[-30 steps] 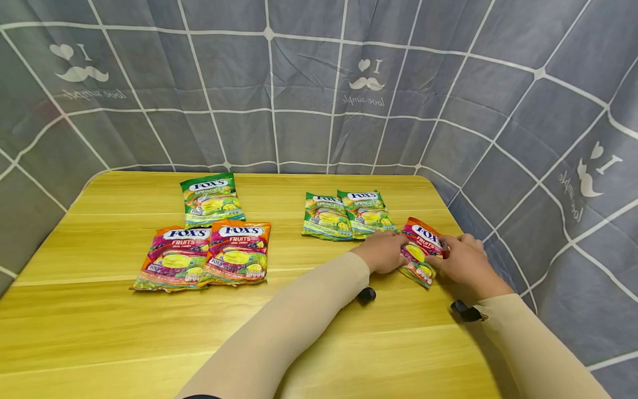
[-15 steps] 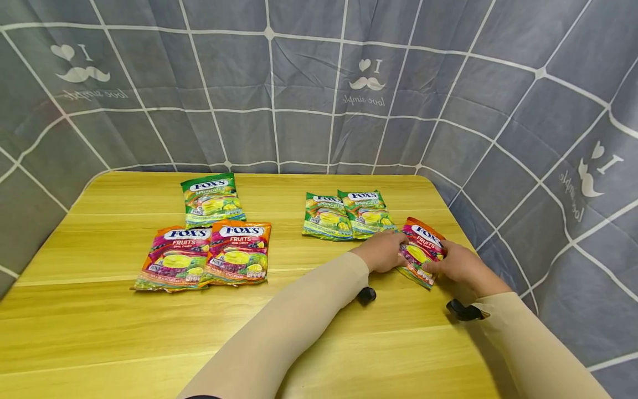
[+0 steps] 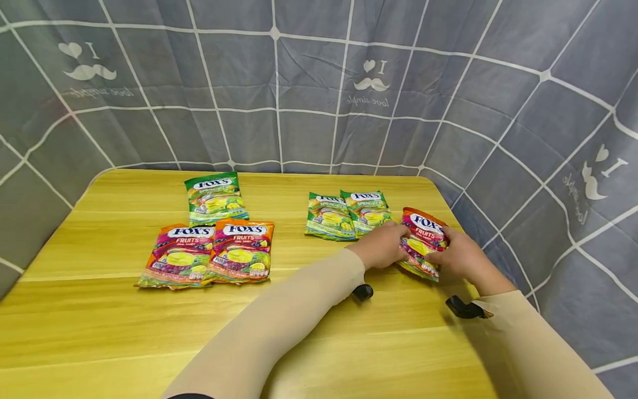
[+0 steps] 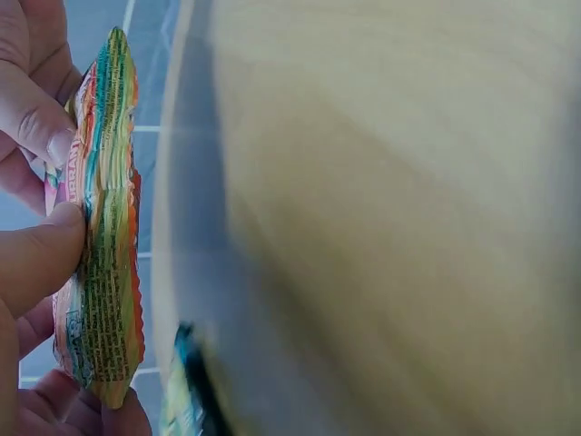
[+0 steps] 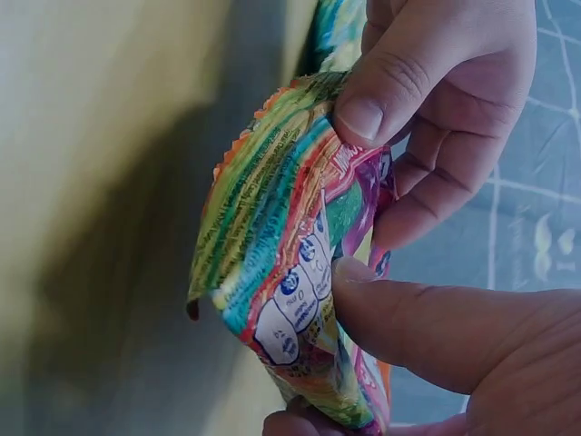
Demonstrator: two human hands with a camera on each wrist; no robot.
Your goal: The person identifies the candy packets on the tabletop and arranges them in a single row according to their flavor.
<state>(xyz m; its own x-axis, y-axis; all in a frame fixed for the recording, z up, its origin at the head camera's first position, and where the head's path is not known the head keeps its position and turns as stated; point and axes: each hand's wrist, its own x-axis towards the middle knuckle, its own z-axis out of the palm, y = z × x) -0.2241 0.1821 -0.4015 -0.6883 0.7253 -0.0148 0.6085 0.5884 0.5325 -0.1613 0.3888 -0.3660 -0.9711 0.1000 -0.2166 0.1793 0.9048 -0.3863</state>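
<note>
From the head view, I have the orange-and-purple Fruits bag (image 3: 422, 246) on the table's (image 3: 99, 332) 3 o'clock side, lying at 3 o'clock from the left hand (image 3: 380, 245) and 9 from the right hand (image 3: 461, 256), neither nearer since both grip it, its long axis roughly 12-to-6. My left wrist view shows it nearly edge-on, left thumb (image 4: 41, 259) pressing from 9 o'clock, fingers curled at its 6 o'clock end. In the right wrist view, I see the right thumb (image 5: 427, 318) reaching in from 4 o'clock, fingertips under 6, and the left hand pinching at 1.
</note>
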